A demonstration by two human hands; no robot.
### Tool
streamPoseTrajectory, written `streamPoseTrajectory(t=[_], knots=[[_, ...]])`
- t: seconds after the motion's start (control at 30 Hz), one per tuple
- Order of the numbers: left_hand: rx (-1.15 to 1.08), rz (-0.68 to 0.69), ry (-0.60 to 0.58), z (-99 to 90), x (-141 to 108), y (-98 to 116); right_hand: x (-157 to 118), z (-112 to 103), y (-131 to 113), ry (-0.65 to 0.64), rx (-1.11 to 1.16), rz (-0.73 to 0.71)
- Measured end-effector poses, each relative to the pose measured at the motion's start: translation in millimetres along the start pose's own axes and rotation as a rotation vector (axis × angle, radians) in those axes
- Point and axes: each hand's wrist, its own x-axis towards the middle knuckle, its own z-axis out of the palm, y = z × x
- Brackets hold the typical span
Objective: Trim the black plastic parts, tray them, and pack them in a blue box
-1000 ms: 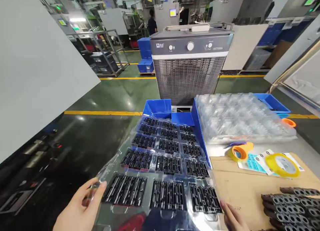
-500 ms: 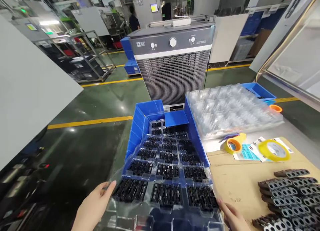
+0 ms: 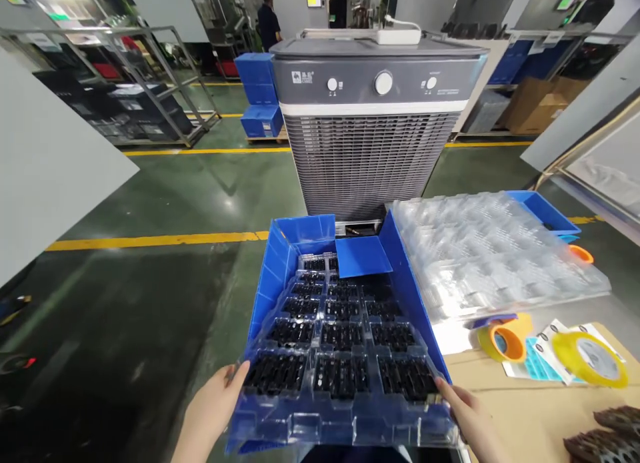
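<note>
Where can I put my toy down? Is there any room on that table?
Try the brown cardboard sheet, between the yellow tape roll and the dark perforated parts. It's crowded at the blue bin holding filled clear trays, and by the stack of clear trays, orange tape roll and printed sheets.

Clear plastic tray [image 3: 340,419], black parts [image 3: 343,376] in rows, over blue bin [image 3: 305,231].

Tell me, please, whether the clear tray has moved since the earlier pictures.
Yes: against the blue crate, the clear tray has gone down and forward, now lying inside its walls, the left hand and right hand at its near edge.
</note>
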Motion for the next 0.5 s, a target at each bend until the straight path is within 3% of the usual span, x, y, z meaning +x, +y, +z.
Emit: streamPoseTrajectory(t=[0.23,0.5], knots=[[-0.033,-0.057,-0.057,0.3,33.6,20.7,34.4,8.8,-81.2,0.048,-0.032,0.052],[-0.114,-0.034,-0.021,6.6,46.8,36.9,65.2,10.7,-105.3,0.025,-0.187,0.016]])
